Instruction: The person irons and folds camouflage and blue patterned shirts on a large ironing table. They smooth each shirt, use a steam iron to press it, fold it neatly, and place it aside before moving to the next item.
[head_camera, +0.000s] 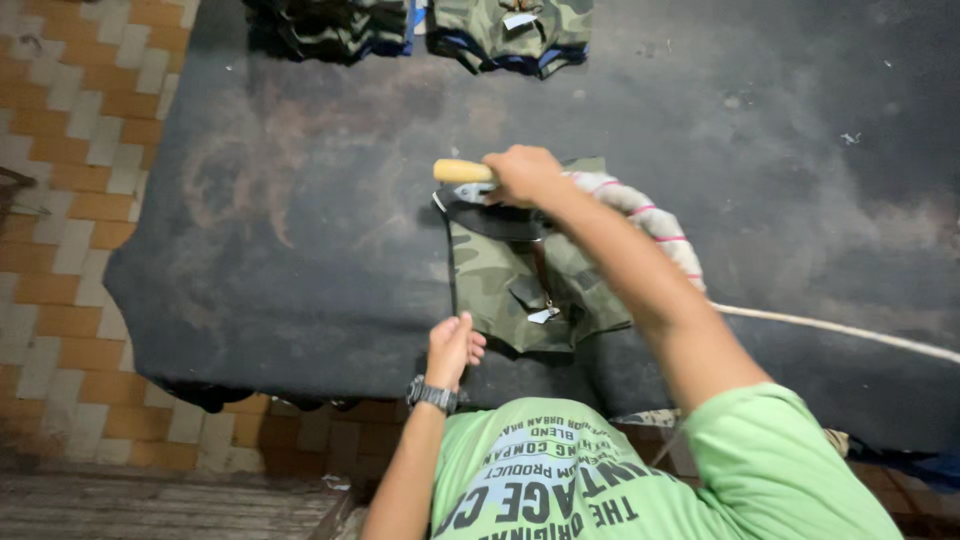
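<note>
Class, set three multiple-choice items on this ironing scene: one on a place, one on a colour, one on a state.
1. Where is the iron?
A. On the tiled floor
B. On the camouflage garment
C. On the far stacks

2. What colour is the iron's handle?
A. Pale wood yellow
B. Red
C. Blue

3. What is the left hand doing?
A. Lifting the iron
B. Hanging off the table
C. Holding the garment's near edge

Answers: 1 B, the iron sits on the garment's top; 2 A, it shows beside the right hand; 3 C, its fingers meet the hem.
</note>
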